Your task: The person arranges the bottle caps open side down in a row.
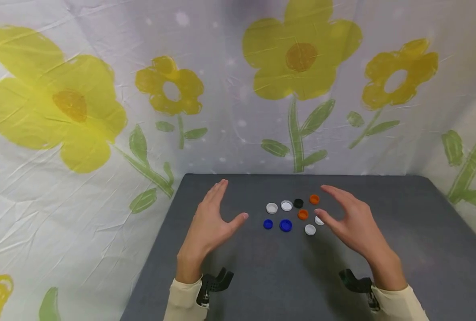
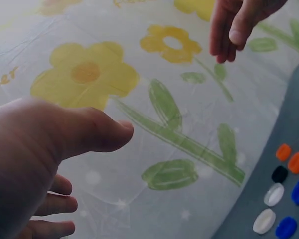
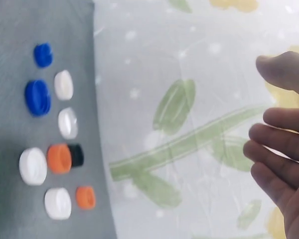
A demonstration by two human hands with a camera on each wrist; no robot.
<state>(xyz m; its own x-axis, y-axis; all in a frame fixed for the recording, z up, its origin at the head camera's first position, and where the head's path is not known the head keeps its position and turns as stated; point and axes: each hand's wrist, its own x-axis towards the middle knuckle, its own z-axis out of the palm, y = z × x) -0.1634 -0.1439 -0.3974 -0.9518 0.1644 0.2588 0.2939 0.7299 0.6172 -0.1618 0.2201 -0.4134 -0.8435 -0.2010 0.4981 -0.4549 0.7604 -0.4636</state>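
Observation:
Bottle caps lie loosely grouped on the dark grey table between my two hands. A small blue cap [image 1: 268, 224] and a larger blue cap [image 1: 285, 225] are at the front left of the group. Behind them sit two white caps [image 1: 286, 205] and a black cap [image 1: 298, 203]. Two orange caps [image 1: 303, 214] lie to the right, with two more white caps [image 1: 310, 229] in front, one partly behind my right thumb. My left hand [image 1: 210, 225] is raised left of the caps, fingers extended, thumb apart, holding nothing. Opposite it, my right hand [image 1: 356, 225] hovers empty, fingers stretched out.
The grey tabletop [image 1: 254, 276] has rounded far corners. A pale cloth [image 1: 230, 133] printed with yellow flowers hangs along its back and sides. Each wrist carries a black camera mount [image 1: 218, 281] over a cream sleeve [image 1: 186, 298].

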